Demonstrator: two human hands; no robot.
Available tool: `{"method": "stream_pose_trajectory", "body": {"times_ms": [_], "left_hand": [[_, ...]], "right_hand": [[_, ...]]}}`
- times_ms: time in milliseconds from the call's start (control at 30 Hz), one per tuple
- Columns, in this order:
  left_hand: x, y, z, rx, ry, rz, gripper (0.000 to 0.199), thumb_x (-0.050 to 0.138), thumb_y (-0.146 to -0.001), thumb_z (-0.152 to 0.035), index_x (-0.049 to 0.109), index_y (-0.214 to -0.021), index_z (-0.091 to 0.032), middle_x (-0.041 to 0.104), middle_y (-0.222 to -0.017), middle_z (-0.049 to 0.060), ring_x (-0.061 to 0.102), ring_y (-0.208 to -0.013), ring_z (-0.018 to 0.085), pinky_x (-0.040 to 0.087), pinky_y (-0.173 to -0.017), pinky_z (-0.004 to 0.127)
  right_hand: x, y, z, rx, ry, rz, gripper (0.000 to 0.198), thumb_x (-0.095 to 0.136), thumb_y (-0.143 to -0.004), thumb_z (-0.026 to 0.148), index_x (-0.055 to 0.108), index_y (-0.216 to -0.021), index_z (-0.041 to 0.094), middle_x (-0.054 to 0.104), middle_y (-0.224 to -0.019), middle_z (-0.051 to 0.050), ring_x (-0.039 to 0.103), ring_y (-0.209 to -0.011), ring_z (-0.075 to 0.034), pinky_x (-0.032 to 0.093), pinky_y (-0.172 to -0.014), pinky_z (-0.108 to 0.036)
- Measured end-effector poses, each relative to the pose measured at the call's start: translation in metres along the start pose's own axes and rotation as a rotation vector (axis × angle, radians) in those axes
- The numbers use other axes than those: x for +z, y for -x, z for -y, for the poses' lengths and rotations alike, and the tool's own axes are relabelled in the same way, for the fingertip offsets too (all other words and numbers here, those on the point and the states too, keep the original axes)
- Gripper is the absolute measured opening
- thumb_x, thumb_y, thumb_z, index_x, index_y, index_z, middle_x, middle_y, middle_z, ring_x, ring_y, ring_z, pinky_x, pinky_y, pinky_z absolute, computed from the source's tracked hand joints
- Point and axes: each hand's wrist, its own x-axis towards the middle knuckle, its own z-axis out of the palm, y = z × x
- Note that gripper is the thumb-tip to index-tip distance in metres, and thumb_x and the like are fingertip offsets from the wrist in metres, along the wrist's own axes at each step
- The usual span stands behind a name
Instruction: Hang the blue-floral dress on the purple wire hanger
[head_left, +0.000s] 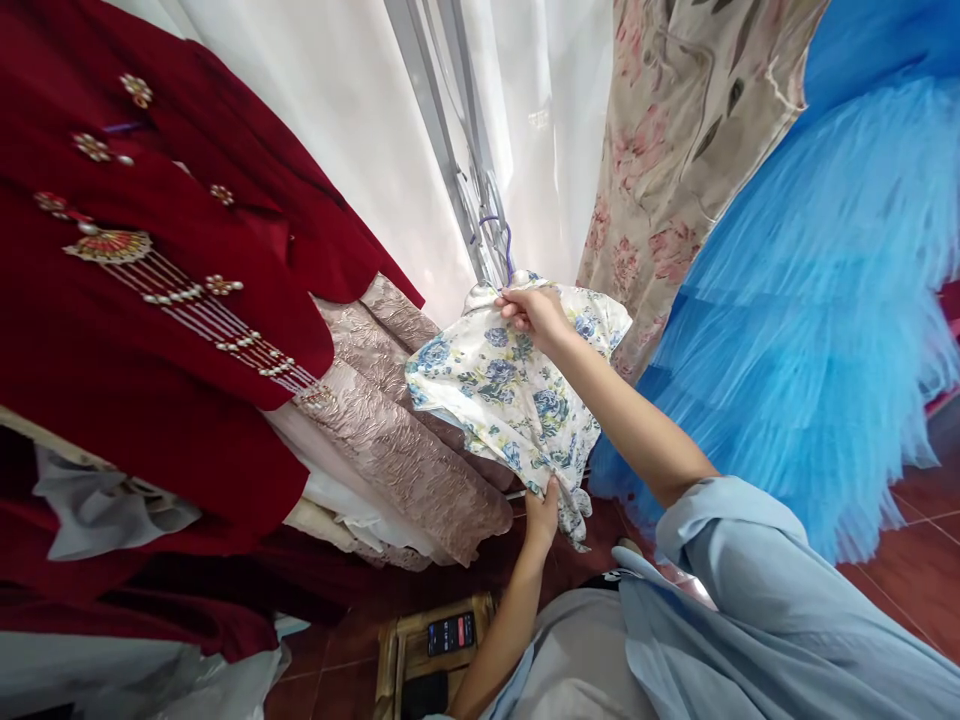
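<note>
A white shirt with blue and yellow flowers hangs in front of me on a purple hanger. My right hand pinches the shirt near its collar, just below the hanger's hook. Lower down, my left hand grips the front hem, close to a knotted tail of cloth. Parts of the fingers on both hands are hidden by the cloth or turned away. Above the shirt, other hangers hang by a grey metal post.
To the left hang a dark red jacket with beaded ornaments and a pinkish brocade garment. A floral dress and a blue tulle dress hang right. Below, a phone lies on a wooden stool. White curtains hang behind.
</note>
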Motion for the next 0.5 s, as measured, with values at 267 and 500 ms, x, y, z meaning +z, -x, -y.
{"method": "stream_pose_trajectory", "body": {"times_ms": [267, 500], "left_hand": [[-0.008, -0.003, 0.009, -0.019, 0.051, -0.014, 0.031, 0.081, -0.068, -0.029, 0.074, -0.096, -0.017, 0.073, -0.120, 0.016, 0.049, -0.139, 0.035, 0.033, -0.121, 0.042], [-0.018, -0.016, 0.016, -0.043, -0.011, -0.051, 0.034, 0.082, -0.064, -0.033, 0.072, -0.093, -0.018, 0.075, -0.112, 0.015, 0.060, -0.126, 0.037, 0.038, -0.116, 0.044]], "right_hand": [[-0.004, -0.010, 0.008, -0.076, 0.049, 0.029, 0.023, 0.066, -0.086, 0.027, 0.063, -0.068, 0.012, 0.061, -0.051, 0.000, 0.038, -0.035, -0.004, 0.025, -0.036, -0.017], [-0.009, 0.034, -0.007, -0.086, 0.041, 0.052, 0.024, 0.066, -0.084, 0.029, 0.064, -0.066, 0.014, 0.056, -0.044, 0.002, 0.040, -0.034, -0.006, 0.028, -0.035, -0.019]]}}
